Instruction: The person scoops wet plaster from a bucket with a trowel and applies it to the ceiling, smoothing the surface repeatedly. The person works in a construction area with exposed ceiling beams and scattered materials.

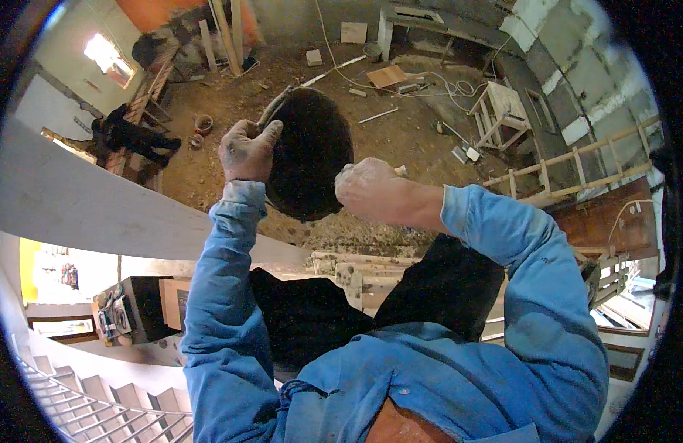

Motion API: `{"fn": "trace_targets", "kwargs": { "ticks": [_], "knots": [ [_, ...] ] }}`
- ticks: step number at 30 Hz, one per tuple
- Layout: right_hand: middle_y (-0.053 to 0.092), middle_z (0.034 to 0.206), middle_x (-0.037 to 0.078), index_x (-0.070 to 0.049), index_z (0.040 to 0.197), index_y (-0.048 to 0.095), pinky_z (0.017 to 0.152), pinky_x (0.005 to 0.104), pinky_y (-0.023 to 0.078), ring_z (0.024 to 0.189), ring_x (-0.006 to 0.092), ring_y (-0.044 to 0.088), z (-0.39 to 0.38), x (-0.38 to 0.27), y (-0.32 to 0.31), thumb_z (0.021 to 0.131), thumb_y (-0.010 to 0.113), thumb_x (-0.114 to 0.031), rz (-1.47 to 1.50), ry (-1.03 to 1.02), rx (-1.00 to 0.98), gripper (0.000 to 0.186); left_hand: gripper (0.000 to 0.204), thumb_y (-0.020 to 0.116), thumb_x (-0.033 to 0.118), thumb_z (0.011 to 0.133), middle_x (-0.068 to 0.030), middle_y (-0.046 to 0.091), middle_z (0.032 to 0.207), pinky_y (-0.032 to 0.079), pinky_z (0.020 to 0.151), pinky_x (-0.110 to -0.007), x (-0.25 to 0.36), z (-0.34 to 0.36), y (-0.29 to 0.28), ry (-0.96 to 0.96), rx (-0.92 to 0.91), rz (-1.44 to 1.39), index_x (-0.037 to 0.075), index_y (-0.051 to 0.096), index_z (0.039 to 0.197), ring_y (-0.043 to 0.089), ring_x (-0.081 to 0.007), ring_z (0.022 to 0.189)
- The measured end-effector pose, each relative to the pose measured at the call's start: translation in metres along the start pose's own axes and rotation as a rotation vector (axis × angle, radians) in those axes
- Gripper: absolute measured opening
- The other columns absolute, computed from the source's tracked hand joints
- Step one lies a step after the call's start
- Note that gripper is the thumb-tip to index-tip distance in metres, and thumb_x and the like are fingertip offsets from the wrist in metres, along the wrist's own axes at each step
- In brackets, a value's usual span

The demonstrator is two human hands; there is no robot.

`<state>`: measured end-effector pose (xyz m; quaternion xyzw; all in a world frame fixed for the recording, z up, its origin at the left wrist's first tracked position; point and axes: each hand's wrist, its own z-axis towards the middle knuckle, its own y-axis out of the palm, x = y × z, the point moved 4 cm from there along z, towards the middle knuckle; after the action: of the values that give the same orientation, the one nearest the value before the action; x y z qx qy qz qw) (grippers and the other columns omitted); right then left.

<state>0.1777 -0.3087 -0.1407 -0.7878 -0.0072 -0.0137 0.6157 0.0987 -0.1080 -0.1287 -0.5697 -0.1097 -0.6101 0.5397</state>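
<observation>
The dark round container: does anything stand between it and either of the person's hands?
Nothing visible does. The left hand is at the left edge of the dark round container; the right hand is at its right edge, though whether it touches is unclear.

bucket (310,151) between left grip (247,151) and right grip (367,190); ladder (579,165) farther right.
</observation>
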Motion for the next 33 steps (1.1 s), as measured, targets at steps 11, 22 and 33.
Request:
{"fn": "trace_targets", "kwargs": {
  "ticks": [11, 22, 33],
  "knots": [
    [0.066, 0.086, 0.021, 0.001, 0.102, 0.064, 0.076, 0.0470, 0.049, 0.086, 0.0400, 0.063, -0.044, 0.052, -0.034, 0.082, 0.063, -0.039, 0.541, -0.060, 0.002, 0.046, 0.047, 0.075, 0.043, 0.070, -0.0190, 0.062, 0.065, 0.046, 0.061, -0.040, -0.017, 0.006, -0.004, -0.030, 0.028, 0.057, -0.003, 0.066, 0.073, 0.061, -0.0273, 0.063],
    [0.062, 0.097, 0.020, 0.000, 0.120, 0.052, 0.076, 0.0412, 0.047, 0.084, 0.0320, 0.060, -0.108, 0.091, -0.200, 0.075, 0.074, -0.040, 0.327, -0.045, 0.236, 0.064, 0.046, 0.075, 0.044, 0.066, -0.0219, 0.063, 0.071, 0.048, 0.061, -0.043, -0.093, 0.020, 0.040, 0.126, 0.021, 0.130, -0.001, 0.065, 0.072, 0.062, -0.0338, 0.068],
    [0.068, 0.086, 0.010, 0.000, 0.108, 0.064, 0.068, 0.0337, 0.049, 0.075, 0.0156, 0.060, -0.150, 0.042, -0.433, 0.075, 0.075, -0.030, -0.035, -0.066, 0.417, 0.046, 0.039, 0.078, 0.042, 0.062, -0.0170, 0.067, 0.076, 0.050, 0.065, -0.041, -0.107, 0.025, 0.073, 0.022, -0.073, -0.077, 0.006, 0.067, 0.074, 0.066, -0.0300, 0.074]
  ]
}}
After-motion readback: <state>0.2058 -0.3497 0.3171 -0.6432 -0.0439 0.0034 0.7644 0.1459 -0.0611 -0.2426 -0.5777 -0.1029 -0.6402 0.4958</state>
